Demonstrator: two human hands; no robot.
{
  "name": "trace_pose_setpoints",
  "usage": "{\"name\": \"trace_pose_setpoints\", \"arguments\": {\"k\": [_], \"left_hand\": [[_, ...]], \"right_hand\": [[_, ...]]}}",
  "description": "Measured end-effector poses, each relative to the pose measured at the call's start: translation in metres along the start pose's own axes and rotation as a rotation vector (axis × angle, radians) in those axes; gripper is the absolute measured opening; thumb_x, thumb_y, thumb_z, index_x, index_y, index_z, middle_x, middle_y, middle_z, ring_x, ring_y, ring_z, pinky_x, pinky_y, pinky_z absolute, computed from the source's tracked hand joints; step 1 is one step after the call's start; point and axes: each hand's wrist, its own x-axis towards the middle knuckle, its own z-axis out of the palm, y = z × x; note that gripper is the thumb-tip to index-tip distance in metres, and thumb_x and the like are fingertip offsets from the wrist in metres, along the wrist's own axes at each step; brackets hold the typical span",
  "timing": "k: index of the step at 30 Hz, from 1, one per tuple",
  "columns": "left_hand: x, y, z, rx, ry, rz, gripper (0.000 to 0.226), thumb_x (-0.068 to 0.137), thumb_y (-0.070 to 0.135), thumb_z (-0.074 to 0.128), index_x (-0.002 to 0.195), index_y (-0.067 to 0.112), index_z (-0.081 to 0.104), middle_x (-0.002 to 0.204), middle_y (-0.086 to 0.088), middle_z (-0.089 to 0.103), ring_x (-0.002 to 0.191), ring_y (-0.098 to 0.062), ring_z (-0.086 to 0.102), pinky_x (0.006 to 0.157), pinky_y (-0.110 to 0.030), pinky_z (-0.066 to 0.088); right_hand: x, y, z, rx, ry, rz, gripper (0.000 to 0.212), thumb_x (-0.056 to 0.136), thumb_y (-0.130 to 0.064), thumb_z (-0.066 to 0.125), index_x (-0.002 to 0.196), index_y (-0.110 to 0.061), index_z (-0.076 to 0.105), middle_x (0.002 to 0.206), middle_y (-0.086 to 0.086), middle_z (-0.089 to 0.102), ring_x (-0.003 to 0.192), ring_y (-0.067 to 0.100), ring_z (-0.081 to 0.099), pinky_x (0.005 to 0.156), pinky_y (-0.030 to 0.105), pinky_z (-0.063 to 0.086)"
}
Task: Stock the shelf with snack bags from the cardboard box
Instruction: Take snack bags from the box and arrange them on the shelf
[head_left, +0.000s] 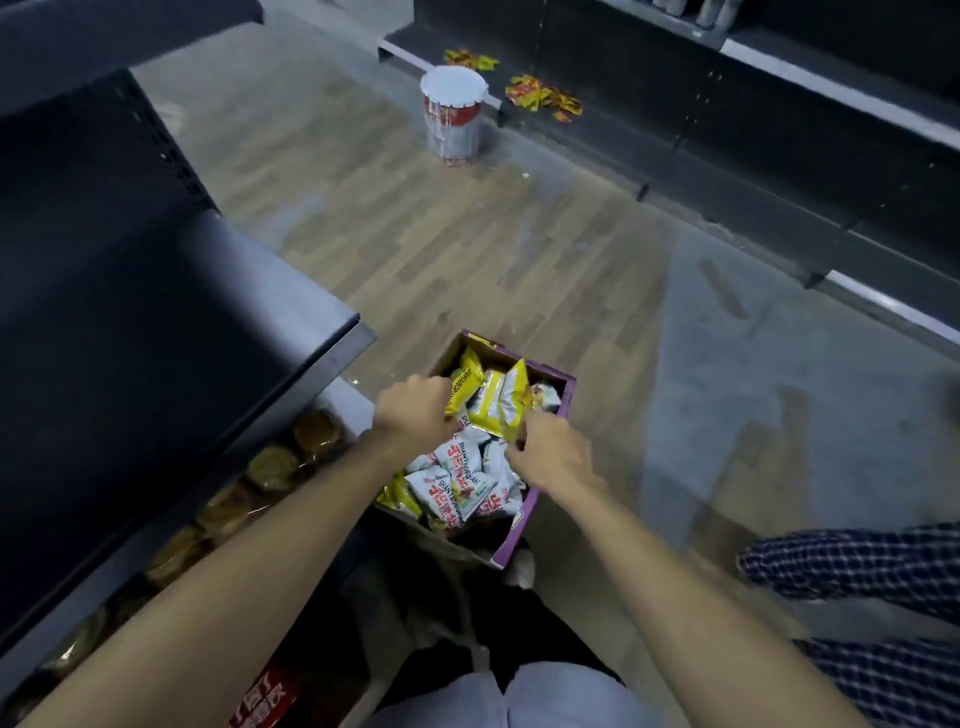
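1. Task item location. The open cardboard box with purple outer walls (511, 543) stands on the wood-pattern plank floor (467, 249), just beside the front corner of the dark metal shelf unit (156, 312) on the left. The box holds a loose pile of white plastic snack bags with red and green print (462, 483). A bunch of yellow-and-white snack bags (493, 402) is raised above the pile, over the far half of the box.

2. Hand state. Both hands are over the box, close together, with the raised bunch between them.
- The left hand (415, 410) has its fingers curled around the left edge of the bunch and grips it.
- The right hand (550, 452) has its fingers curled at the lower right corner of the bunch and pinches it there.

3. Shelf state. The upper deck of the shelf unit is a bare dark surface. The lowest level, under the deck, carries a row of round brown goods in clear wrapping (270, 462).

4. Surroundings.
- A white cylindrical tub with red print (454, 114) stands upright on the floor, well apart from the box.
- Scattered yellow-and-red sachets (540, 96) lie just beside the tub, at the foot of the dark shelving on the right (779, 130).
- A blue-and-white checked sleeve (857, 566) enters at the right edge.
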Motion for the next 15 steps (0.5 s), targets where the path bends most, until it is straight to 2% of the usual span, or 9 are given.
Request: {"name": "trace_pose_setpoints", "arguments": {"k": [4, 8, 11, 15], "left_hand": [[0.021, 0.008, 0.032, 0.024, -0.068, 0.029, 0.024, 0.086, 0.030, 0.060, 0.104, 0.015, 0.057, 0.103, -0.009, 0.063, 0.094, -0.032, 0.061, 0.074, -0.037, 0.049], [0.046, 0.022, 0.054, 0.024, -0.146, 0.037, 0.029, 0.086, 0.031, 0.061, 0.109, 0.015, 0.056, 0.109, -0.008, 0.061, 0.099, -0.032, 0.061, 0.074, -0.039, 0.052], [0.067, 0.035, 0.063, 0.038, -0.164, 0.014, 0.031, 0.088, 0.032, 0.057, 0.113, 0.015, 0.054, 0.106, -0.008, 0.061, 0.094, -0.032, 0.061, 0.067, -0.037, 0.049], [0.097, 0.039, 0.074, 0.019, -0.173, -0.030, 0.032, 0.087, 0.030, 0.057, 0.117, 0.019, 0.055, 0.103, -0.005, 0.064, 0.090, -0.031, 0.063, 0.066, -0.037, 0.049]], "right_hand": [[0.009, 0.027, 0.025, -0.034, -0.120, 0.022, 0.026, 0.089, -0.029, 0.058, 0.109, -0.013, 0.057, 0.110, 0.009, 0.062, 0.102, 0.031, 0.061, 0.075, 0.035, 0.046], [0.034, 0.050, 0.041, -0.108, -0.185, -0.041, 0.030, 0.089, -0.025, 0.054, 0.115, -0.012, 0.053, 0.115, 0.012, 0.060, 0.106, 0.033, 0.058, 0.080, 0.038, 0.047], [0.062, 0.063, 0.045, -0.115, -0.228, -0.054, 0.036, 0.088, -0.025, 0.055, 0.121, -0.012, 0.051, 0.120, 0.011, 0.058, 0.110, 0.032, 0.057, 0.084, 0.039, 0.047], [0.103, 0.074, 0.048, -0.122, -0.264, -0.094, 0.040, 0.090, -0.024, 0.057, 0.127, -0.012, 0.048, 0.123, 0.010, 0.054, 0.112, 0.030, 0.055, 0.086, 0.041, 0.046]]}}
